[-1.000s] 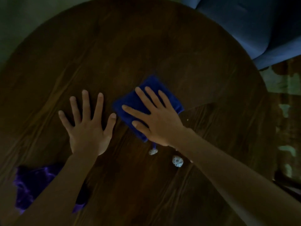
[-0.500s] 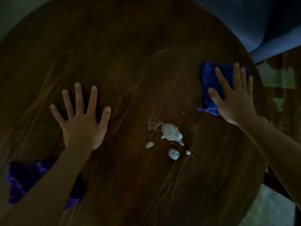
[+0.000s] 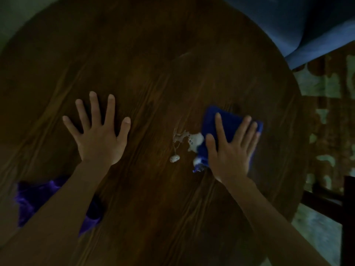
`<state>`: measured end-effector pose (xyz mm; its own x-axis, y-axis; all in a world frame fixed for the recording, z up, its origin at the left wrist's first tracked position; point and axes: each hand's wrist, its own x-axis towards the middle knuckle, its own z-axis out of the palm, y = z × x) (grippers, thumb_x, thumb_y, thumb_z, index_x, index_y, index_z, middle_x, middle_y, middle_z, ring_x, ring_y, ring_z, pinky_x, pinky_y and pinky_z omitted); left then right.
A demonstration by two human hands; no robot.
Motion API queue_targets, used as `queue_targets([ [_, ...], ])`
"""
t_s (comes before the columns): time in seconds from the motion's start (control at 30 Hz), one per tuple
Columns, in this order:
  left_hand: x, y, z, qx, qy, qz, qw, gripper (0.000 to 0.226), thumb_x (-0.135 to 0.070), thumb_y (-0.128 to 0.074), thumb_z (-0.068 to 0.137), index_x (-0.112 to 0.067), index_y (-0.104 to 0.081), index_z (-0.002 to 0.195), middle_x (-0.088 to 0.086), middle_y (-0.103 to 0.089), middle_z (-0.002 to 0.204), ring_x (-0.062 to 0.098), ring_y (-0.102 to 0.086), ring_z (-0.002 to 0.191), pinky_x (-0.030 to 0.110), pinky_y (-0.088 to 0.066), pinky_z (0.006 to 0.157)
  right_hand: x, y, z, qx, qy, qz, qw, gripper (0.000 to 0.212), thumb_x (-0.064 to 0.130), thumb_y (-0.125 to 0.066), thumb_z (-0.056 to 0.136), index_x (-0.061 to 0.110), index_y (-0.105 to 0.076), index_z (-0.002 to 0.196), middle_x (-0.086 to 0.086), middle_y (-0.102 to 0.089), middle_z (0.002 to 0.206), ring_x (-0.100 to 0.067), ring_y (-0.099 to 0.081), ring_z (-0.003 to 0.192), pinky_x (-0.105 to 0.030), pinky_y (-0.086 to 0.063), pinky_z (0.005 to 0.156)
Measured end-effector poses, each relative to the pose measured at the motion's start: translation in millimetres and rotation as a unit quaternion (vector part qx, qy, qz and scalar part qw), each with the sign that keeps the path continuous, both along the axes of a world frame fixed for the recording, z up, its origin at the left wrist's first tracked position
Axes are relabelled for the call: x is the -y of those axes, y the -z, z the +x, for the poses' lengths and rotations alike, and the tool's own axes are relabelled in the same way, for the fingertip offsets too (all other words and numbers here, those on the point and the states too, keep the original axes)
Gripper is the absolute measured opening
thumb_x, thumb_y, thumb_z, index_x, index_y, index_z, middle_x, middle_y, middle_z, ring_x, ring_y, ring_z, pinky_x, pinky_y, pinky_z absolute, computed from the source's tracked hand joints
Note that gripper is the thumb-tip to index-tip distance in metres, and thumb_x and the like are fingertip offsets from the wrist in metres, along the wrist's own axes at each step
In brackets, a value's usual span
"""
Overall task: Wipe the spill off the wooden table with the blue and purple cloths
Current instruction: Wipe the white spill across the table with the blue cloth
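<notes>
Foam from the spill (image 3: 189, 140) sits mid-table, and your right hand (image 3: 230, 150) presses flat on the blue cloth (image 3: 228, 123) touching its right side to push through it, while your left hand (image 3: 99, 139) rests flat and empty left of it for balance, purple cloth (image 3: 32, 198) waiting under that arm.

Your wooden table (image 3: 153, 73): dark-stained wood, strong wavy grain, low satin sheen under dim light. Spill (image 3: 192, 140) near the table's middle: white, foamy, bubbled, wet-glossy, with thin streaks trailing off it. Blue cloth (image 3: 228, 121), touching the spill's right edge: soft matt fabric, fine nap. Purple cloth (image 3: 32, 198), at the table's near left edge: shaggier, crumpled fabric, faint sheen on its folds.
</notes>
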<state>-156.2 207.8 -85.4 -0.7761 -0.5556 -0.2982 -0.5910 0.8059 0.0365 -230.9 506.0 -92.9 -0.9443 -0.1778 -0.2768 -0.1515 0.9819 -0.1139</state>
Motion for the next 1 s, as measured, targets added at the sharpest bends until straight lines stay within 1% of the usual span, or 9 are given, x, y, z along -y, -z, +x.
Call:
queue_targets([
  [0.1,3,0,2,0.002,0.006,0.006,1.000,0.074,-0.074,-0.001,0.093,-0.040,0.011,0.158,0.003,0.015,0.170,0.033,0.017,0.155,0.069,0.005,0.119,42,0,-16,0.000,-0.103,-0.027,0.994,0.062,0.065,-0.012,0.105,0.046,0.000,0.163,-0.025,0.013,0.169,-0.048,0.012,0.155,-0.061,0.003,0.126],
  [0.23,2,-6,1,0.014,0.002,0.019,1.000,0.074,-0.074,0.002,0.093,-0.040,0.015,0.157,0.003,0.017,0.170,0.032,0.017,0.155,0.066,0.006,0.120,30,-2,-7,-0.006,-0.232,-0.033,0.972,0.059,0.063,-0.018,0.106,0.048,-0.008,0.162,-0.019,0.009,0.171,-0.045,0.009,0.157,-0.057,0.000,0.127],
  [0.37,-24,-7,20,-0.001,-0.011,0.035,0.999,0.070,-0.069,0.002,0.096,-0.040,0.015,0.157,0.002,0.018,0.169,0.030,0.017,0.155,0.065,0.005,0.121,11,-1,-65,0.014,-0.157,-0.016,0.987,0.059,0.067,-0.014,0.104,0.054,0.003,0.160,-0.014,0.016,0.171,-0.039,0.013,0.157,-0.057,0.003,0.127],
  [0.5,-27,3,30,0.014,-0.021,0.006,1.000,0.067,-0.067,0.005,0.096,-0.042,0.017,0.157,0.001,0.021,0.168,0.028,0.019,0.155,0.065,0.004,0.122,36,6,-99,-0.018,-0.081,-0.006,0.997,0.063,0.068,-0.010,0.103,0.049,0.000,0.162,-0.017,0.011,0.172,-0.044,0.011,0.157,-0.060,0.003,0.126],
  [0.73,-30,4,29,0.006,-0.020,-0.003,1.000,0.065,-0.064,0.005,0.097,-0.042,0.014,0.157,0.000,0.020,0.169,0.027,0.019,0.155,0.064,0.005,0.122,11,-2,-24,0.003,-0.345,-0.025,0.938,0.061,0.062,-0.019,0.106,0.049,0.004,0.162,-0.012,0.012,0.172,-0.040,0.011,0.158,-0.055,0.004,0.127],
  [0.8,-30,3,28,0.006,-0.021,0.000,1.000,0.064,-0.063,0.003,0.098,-0.041,0.012,0.158,0.000,0.018,0.169,0.027,0.018,0.155,0.064,0.005,0.122,-21,-1,-51,-0.002,-0.330,-0.006,0.944,0.061,0.065,-0.015,0.104,0.053,0.007,0.160,-0.010,0.014,0.172,-0.037,0.012,0.158,-0.056,0.002,0.127],
  [0.87,-30,4,28,0.002,-0.021,0.000,1.000,0.064,-0.063,0.003,0.099,-0.041,0.012,0.158,0.000,0.019,0.169,0.026,0.018,0.155,0.064,0.005,0.122,-37,0,-108,-0.014,-0.235,0.016,0.972,0.061,0.068,-0.008,0.101,0.054,0.010,0.159,-0.009,0.013,0.173,-0.036,0.011,0.158,-0.059,-0.002,0.127],
  [0.93,-29,5,29,0.002,-0.020,-0.003,1.000,0.064,-0.063,0.003,0.098,-0.041,0.013,0.158,0.000,0.019,0.169,0.026,0.019,0.155,0.063,0.007,0.122,-34,1,-165,-0.020,-0.138,0.015,0.990,0.064,0.071,-0.004,0.099,0.053,0.010,0.159,-0.010,0.011,0.173,-0.037,0.009,0.158,-0.061,-0.003,0.126],
  [1.0,-28,6,30,0.005,-0.021,-0.007,1.000,0.064,-0.063,0.004,0.098,-0.041,0.014,0.157,0.000,0.020,0.168,0.025,0.020,0.154,0.063,0.007,0.122,-8,3,-197,-0.031,-0.109,0.020,0.993,0.067,0.070,-0.004,0.099,0.048,0.009,0.160,-0.013,0.012,0.172,-0.040,0.009,0.157,-0.062,-0.002,0.126],
])
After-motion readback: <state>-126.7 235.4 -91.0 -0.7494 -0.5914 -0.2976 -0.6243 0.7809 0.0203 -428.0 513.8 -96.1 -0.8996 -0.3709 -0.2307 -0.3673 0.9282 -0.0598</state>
